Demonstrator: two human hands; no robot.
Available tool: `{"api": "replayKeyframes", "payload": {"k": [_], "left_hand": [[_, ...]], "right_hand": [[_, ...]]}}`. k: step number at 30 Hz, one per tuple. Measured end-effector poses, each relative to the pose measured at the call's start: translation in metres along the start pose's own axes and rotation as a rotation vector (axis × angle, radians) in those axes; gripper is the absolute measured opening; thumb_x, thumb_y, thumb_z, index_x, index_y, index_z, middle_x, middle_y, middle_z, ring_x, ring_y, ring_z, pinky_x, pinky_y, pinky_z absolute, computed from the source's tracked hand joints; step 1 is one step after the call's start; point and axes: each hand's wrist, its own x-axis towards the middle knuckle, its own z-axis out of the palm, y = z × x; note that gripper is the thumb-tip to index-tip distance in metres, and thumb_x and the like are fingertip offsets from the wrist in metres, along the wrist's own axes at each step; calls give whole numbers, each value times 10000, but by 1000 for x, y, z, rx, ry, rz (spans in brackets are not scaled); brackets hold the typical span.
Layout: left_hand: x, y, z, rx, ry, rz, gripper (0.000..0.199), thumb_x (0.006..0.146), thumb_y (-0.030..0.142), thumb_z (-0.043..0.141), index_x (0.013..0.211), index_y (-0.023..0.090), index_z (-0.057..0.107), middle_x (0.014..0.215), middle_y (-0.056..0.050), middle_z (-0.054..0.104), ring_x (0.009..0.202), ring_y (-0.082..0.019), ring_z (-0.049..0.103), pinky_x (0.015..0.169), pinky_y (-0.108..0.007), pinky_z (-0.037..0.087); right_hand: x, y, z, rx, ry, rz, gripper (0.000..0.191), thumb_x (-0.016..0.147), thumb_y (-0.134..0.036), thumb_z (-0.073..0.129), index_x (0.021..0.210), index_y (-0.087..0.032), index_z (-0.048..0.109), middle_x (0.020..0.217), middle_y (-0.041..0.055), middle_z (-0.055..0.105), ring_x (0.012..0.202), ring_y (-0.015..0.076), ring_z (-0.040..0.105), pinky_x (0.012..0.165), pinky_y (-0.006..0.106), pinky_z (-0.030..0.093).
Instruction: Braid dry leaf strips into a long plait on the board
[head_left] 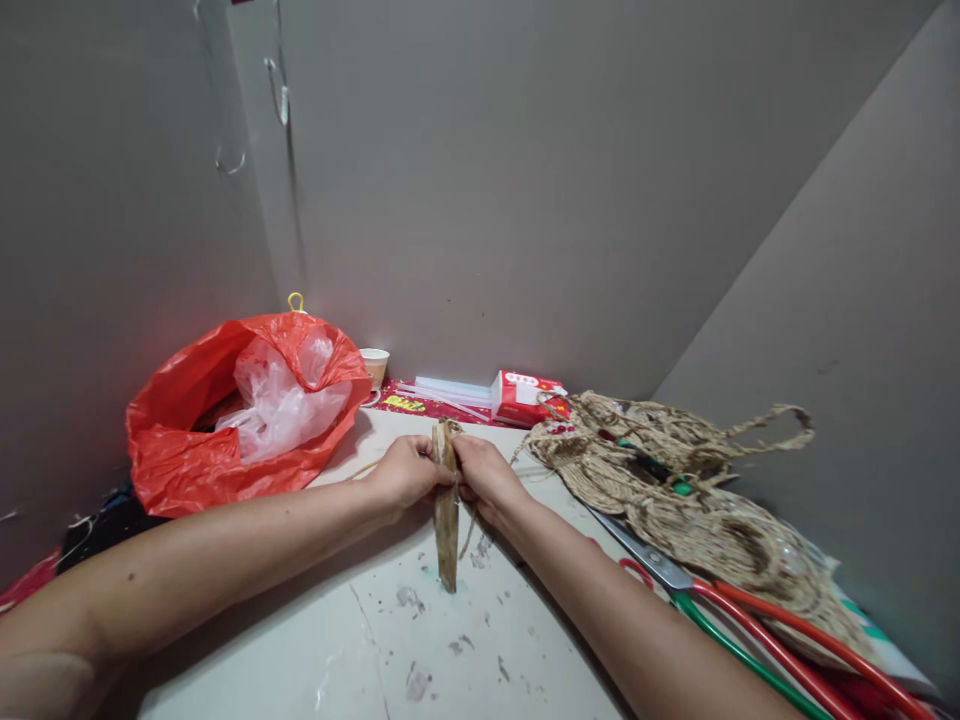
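Observation:
A flat brown strip [447,540], like wood or dried plant stalk, stands lengthwise over the white tabletop between my hands. My left hand [409,472] pinches its left side, the thumb lying across the front. On the other side my right hand [484,474] closes against the strip's upper part, its fingertips partly hidden behind it. A thin cord [468,532] hangs down beside the strip under my right hand. Small frayed bits show at the strip's top end.
A red plastic bag [247,480] with a clear bag inside sits left. Behind are a paper cup [374,366], white sticks [454,387] and a red box [525,398]. Bundled braided rope [675,500] and large scissors [660,562] lie right. Dark stains mark the tabletop [360,660].

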Motion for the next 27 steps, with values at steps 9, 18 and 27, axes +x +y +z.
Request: {"api": "replayKeyframes", "payload": {"k": [9, 18, 27], "left_hand": [[0, -5, 10, -135, 71, 46, 165, 557, -9, 535, 584, 147, 485, 472, 55, 490, 436, -61, 431, 474, -180, 325], [-3, -6, 10, -202, 49, 41, 154, 547, 10, 519, 558, 151, 458, 446, 58, 451, 411, -52, 376, 453, -189, 273], [-21, 16, -2, -313, -153, -88, 151, 534, 91, 604, 605, 154, 486, 518, 49, 467, 467, -56, 406, 507, -195, 326]], "right_hand": [[3, 5, -1, -44, 37, -109, 180, 693, -270, 471, 529, -200, 451, 449, -42, 462, 428, 110, 381, 434, 231, 290], [1, 2, 1, -32, 49, -103, 190, 706, -257, 450, 530, -190, 475, 452, -37, 464, 430, 109, 390, 419, 225, 289], [5, -1, -2, 57, 20, 2, 246, 766, -181, 454, 522, -202, 432, 417, -44, 420, 361, 86, 350, 360, 203, 269]]}}
